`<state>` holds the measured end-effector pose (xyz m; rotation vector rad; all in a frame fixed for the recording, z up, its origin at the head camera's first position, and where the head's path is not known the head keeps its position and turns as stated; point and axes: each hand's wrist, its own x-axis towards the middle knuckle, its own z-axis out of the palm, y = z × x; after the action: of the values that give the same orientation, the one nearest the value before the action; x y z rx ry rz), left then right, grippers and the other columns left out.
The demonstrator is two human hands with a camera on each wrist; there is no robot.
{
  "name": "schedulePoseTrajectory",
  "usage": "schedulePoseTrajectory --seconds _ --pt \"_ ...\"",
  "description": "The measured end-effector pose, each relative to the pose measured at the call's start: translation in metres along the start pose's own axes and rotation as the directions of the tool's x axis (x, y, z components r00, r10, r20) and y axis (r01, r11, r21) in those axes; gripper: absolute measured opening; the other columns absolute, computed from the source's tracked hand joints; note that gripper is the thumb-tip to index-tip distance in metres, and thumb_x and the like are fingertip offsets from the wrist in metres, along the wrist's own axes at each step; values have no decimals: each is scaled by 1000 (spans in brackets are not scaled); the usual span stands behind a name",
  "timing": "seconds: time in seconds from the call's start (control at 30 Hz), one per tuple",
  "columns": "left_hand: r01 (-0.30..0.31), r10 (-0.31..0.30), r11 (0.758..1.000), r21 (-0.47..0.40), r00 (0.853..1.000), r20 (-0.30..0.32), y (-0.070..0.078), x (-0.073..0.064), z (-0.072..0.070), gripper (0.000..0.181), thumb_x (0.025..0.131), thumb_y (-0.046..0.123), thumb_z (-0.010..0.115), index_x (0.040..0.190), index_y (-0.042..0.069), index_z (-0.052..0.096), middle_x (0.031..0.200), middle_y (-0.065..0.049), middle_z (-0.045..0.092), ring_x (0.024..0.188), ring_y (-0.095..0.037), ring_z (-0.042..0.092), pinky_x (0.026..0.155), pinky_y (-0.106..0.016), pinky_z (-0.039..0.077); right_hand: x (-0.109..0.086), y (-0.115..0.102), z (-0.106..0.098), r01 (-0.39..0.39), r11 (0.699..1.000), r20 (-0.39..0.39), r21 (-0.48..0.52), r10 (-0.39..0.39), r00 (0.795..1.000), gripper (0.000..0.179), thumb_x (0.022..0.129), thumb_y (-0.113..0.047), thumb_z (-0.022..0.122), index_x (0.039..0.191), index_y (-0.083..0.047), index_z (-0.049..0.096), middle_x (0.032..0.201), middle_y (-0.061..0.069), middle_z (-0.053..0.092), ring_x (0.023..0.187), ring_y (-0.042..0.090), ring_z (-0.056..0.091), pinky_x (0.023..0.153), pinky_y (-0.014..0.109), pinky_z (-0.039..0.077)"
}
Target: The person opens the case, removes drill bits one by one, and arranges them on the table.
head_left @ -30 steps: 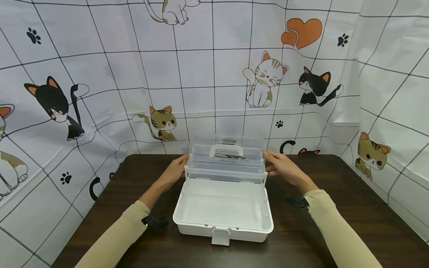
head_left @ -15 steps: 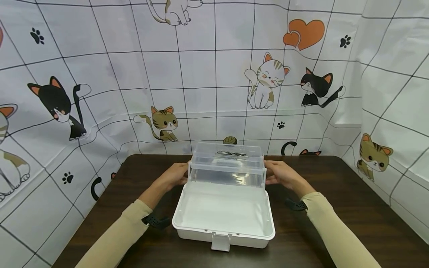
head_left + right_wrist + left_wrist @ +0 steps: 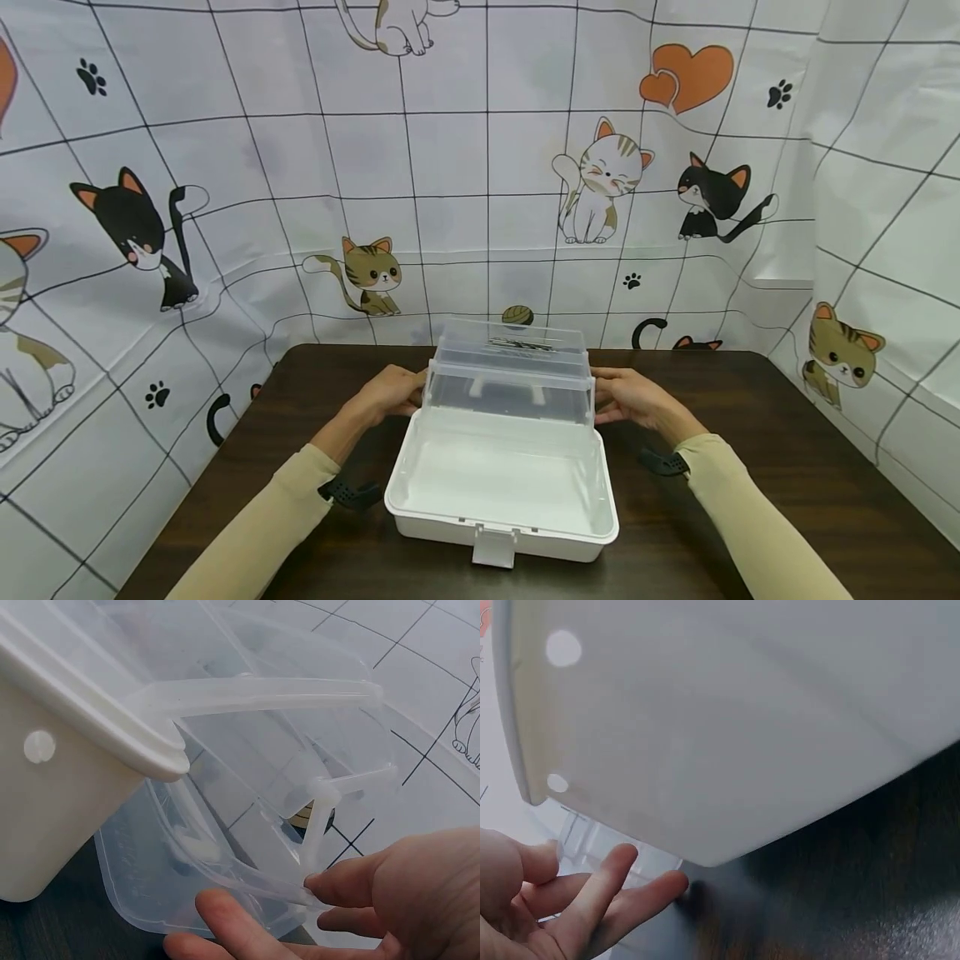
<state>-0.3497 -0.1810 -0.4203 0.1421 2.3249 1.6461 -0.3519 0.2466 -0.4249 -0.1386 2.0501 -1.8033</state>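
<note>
A white storage box (image 3: 431,527) stands unfolded on the dark table, its bottom compartment bare. Clear trays (image 3: 457,354) are raised on white link arms (image 3: 247,694) behind it; several thin metal pieces (image 3: 521,343) lie in the upper one. The clear lid (image 3: 124,877) is folded back and down behind the box. At the box's left rear, my left hand (image 3: 388,392) holds the lid's edge between thumb and fingers. My right hand (image 3: 637,398) pinches the lid's edge at the right rear. Fingertips of both hands are partly hidden in the head view.
A white latch (image 3: 493,546) hangs from the box's front. The dark wooden table (image 3: 750,467) extends to both sides. A white sheet with printed cats (image 3: 367,275) hangs just behind the table and along its sides.
The lid has swung back and down behind the box, and its handle now shows lower through the trays. The trays have tipped backward. Both hands have lowered slightly with the lid.
</note>
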Motion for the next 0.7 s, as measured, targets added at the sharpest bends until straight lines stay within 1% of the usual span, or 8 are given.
schedulePoseTrajectory --seconds 0.1,0.3,0.47,0.5,0.57,0.63,0.7 --pt "11 -12 1000 -21 1000 -12 -2 0 -1 48 106 35 58 112 -10 73 88 -14 72 75 -18 71 65 -28 58 0 -1 1 -8 1000 2 -7 8 1000 57 110 -12 45 160 4 22 127 28 61 98 36 70 77 44 59" --pt "5 -6 998 -55 1000 -6 -5 2 -1 46 104 33 61 108 -11 74 82 -13 71 69 -17 71 64 -27 58 -1 -1 1 -15 1000 12 -23 15 1000 58 110 -11 45 159 5 20 124 27 63 97 34 71 76 42 59" --pt "17 -17 999 -35 1000 0 -4 3 -2 47 105 34 60 110 -11 73 83 -14 71 68 -17 71 65 -29 59 -2 1 -1 -17 999 4 -27 17 1000 57 110 -11 45 159 6 21 122 29 64 94 32 71 75 40 59" --pt "24 -24 999 -24 1000 -1 -3 3 -2 49 105 36 59 112 -11 72 84 -14 71 69 -17 71 65 -29 59 -2 0 0 -15 1000 6 -27 15 1000 57 110 -11 45 159 6 21 122 30 63 94 32 71 75 41 59" --pt "30 -30 1000 6 1000 -2 -3 4 -2 56 107 42 53 119 -9 69 88 -15 70 69 -18 70 65 -30 59 -2 -1 2 -13 999 9 -33 14 1000 58 110 -11 45 159 6 21 122 31 63 94 32 72 75 41 59" --pt "27 -27 999 39 1000 -3 -4 5 -1 66 108 51 42 130 -7 63 92 -17 70 71 -21 70 65 -32 59 -2 -3 3 -9 998 9 -56 9 1000 58 110 -11 44 159 7 20 118 31 65 92 31 72 76 43 59" --pt "5 -4 998 62 1000 -9 -5 6 1 77 106 61 30 141 -4 54 101 -20 67 77 -26 68 69 -35 58 -2 -6 5 -13 996 -8 -86 13 1000 57 110 -12 44 159 7 21 114 29 67 88 31 72 76 45 59"
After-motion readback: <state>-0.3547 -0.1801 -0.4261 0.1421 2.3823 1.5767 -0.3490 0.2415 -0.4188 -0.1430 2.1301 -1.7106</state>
